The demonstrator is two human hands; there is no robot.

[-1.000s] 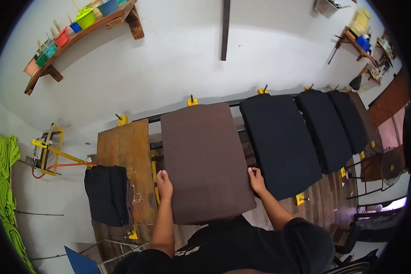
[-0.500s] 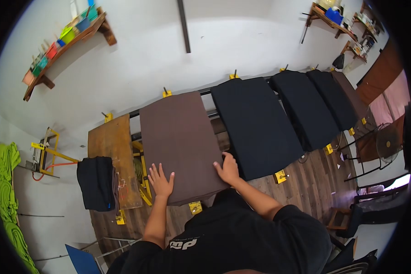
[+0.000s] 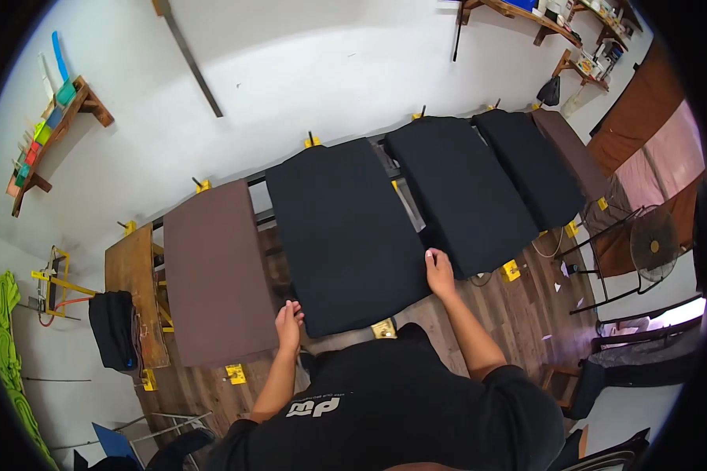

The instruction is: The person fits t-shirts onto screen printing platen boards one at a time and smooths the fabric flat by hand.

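Observation:
A black cloth [image 3: 346, 235] lies smooth over a slanted board in front of me. My left hand [image 3: 289, 326] is at its lower left edge, with loosely bent fingers and nothing visible in them. Along the lower right edge rests my right hand [image 3: 440, 273], thumb and fingers apart against the cloth's side. To the left, a brown cloth [image 3: 216, 275] covers another board. Two more boards on the right carry a black cloth [image 3: 463, 192] and a further black cloth [image 3: 530, 165].
At the left end, folded dark cloths [image 3: 114, 330] sit on a bare wooden board [image 3: 133, 263]. Yellow clamps [image 3: 236, 374] show at the boards' ends. A fan [image 3: 653, 245] stands at right. Wall shelves [image 3: 78, 110] hold colourful containers. Bright green cloth [image 3: 4, 337] hangs far left.
Both hands have left the brown cloth and are now at either side of the black cloth to its right. My view has shifted right along the row.

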